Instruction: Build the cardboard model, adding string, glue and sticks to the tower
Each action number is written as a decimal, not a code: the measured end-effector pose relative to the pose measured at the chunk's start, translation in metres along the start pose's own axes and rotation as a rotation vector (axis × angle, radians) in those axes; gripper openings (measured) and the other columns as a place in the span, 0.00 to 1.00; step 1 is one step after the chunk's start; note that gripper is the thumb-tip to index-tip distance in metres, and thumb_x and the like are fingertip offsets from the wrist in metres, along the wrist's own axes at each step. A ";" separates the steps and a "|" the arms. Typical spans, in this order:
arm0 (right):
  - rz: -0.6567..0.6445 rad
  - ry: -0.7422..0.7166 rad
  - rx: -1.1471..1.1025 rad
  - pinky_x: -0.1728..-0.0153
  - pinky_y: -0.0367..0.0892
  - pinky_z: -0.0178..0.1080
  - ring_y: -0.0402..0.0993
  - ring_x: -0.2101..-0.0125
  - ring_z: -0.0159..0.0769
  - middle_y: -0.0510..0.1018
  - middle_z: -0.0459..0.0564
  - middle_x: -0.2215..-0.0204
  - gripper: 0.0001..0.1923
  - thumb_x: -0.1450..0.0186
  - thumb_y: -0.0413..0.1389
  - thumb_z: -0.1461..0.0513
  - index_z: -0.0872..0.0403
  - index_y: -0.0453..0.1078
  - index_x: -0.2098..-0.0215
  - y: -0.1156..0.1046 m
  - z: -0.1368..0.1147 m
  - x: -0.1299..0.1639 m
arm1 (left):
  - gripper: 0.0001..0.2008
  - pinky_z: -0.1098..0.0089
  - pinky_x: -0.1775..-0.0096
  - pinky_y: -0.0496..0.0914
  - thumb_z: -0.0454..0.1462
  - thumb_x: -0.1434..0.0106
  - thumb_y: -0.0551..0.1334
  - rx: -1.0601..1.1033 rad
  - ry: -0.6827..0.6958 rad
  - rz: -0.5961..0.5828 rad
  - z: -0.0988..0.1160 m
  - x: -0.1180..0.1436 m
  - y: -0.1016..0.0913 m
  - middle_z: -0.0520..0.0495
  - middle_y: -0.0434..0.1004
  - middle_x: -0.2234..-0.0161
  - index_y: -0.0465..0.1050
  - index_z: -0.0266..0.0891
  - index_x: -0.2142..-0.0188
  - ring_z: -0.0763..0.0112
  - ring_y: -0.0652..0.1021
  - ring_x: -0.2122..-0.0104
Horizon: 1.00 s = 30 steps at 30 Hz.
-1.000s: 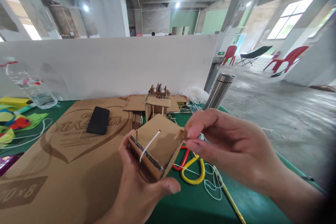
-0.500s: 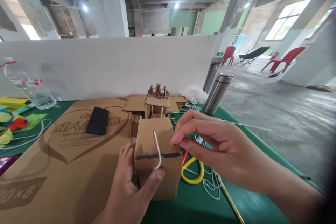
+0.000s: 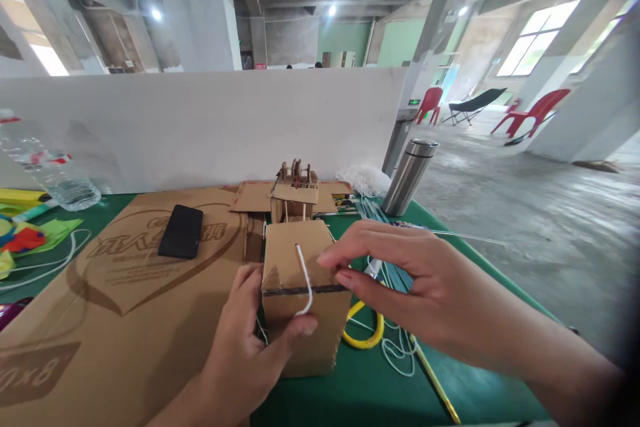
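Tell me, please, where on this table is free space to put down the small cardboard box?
Free: the flat cardboard sheet left of the left hand, below the black phone. Crowded: right of the cardboard box, under the right hand, with yellow scissors and white string.

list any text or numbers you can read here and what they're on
"0x8": on the flat cardboard sheet, bottom left, its start cut off by the frame edge.
Large characters in the heart emblem on that sheet: too blurred to read.
Green sign by the pillar: too small to read.
Small cardboard box: no text visible.
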State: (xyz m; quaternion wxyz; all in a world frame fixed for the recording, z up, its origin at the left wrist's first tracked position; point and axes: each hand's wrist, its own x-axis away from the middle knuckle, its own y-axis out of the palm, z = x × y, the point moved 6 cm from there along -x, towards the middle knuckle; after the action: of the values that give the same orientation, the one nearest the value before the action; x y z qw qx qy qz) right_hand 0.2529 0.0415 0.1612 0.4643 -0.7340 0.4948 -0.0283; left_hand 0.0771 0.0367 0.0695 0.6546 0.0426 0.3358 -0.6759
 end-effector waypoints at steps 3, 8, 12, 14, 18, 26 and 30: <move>0.020 0.061 -0.050 0.66 0.71 0.33 0.76 0.64 0.32 0.80 0.45 0.63 0.09 0.32 0.54 0.62 0.46 0.75 0.59 0.000 0.007 -0.002 | 0.12 0.65 0.57 0.71 0.39 0.39 0.67 -0.121 0.137 0.020 0.008 -0.011 -0.004 0.48 0.74 0.59 0.71 0.45 0.56 0.61 0.74 0.57; 0.062 0.167 -0.158 0.67 0.73 0.33 0.76 0.64 0.32 0.80 0.45 0.63 0.09 0.34 0.56 0.60 0.47 0.73 0.56 0.005 0.019 0.000 | 0.10 0.67 0.58 0.70 0.39 0.39 0.68 -0.188 0.203 0.036 0.006 -0.015 -0.007 0.50 0.73 0.60 0.70 0.45 0.59 0.63 0.73 0.58; 0.062 0.157 -0.190 0.64 0.73 0.33 0.76 0.63 0.31 0.80 0.43 0.63 0.06 0.35 0.56 0.62 0.48 0.73 0.59 0.012 0.021 0.001 | 0.11 0.67 0.59 0.69 0.40 0.38 0.66 -0.177 0.115 0.009 -0.001 -0.010 -0.009 0.51 0.72 0.60 0.69 0.47 0.56 0.64 0.74 0.60; 0.058 0.136 -0.207 0.63 0.72 0.32 0.76 0.63 0.30 0.80 0.42 0.64 0.05 0.35 0.56 0.63 0.49 0.73 0.61 0.013 0.020 0.000 | 0.11 0.67 0.60 0.69 0.40 0.38 0.66 -0.176 0.086 0.000 -0.003 -0.008 -0.010 0.52 0.71 0.61 0.69 0.47 0.56 0.64 0.74 0.60; 0.074 0.124 -0.230 0.63 0.71 0.32 0.75 0.64 0.29 0.80 0.43 0.65 0.05 0.35 0.57 0.65 0.50 0.73 0.62 0.014 0.019 -0.002 | 0.11 0.68 0.59 0.70 0.41 0.38 0.66 -0.148 0.049 -0.009 -0.006 -0.008 -0.010 0.52 0.72 0.60 0.70 0.48 0.56 0.65 0.74 0.59; 0.126 0.131 -0.287 0.64 0.71 0.32 0.75 0.65 0.30 0.79 0.43 0.66 0.03 0.35 0.58 0.62 0.50 0.73 0.62 0.017 0.021 0.000 | 0.13 0.67 0.58 0.71 0.40 0.38 0.66 -0.117 0.037 0.026 -0.009 -0.006 -0.012 0.51 0.73 0.58 0.70 0.48 0.54 0.64 0.75 0.57; 0.109 0.152 -0.323 0.64 0.71 0.32 0.74 0.65 0.30 0.79 0.44 0.66 0.03 0.35 0.58 0.62 0.50 0.73 0.63 0.019 0.021 -0.003 | 0.12 0.66 0.59 0.72 0.40 0.38 0.66 -0.119 0.038 0.039 -0.010 -0.005 -0.008 0.51 0.73 0.60 0.69 0.47 0.55 0.64 0.76 0.60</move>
State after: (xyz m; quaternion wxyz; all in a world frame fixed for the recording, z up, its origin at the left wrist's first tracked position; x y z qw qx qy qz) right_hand 0.2486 0.0556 0.1370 0.3025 -0.7669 0.5656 0.0213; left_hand 0.0662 0.0459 0.0674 0.6626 0.0229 0.3870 -0.6408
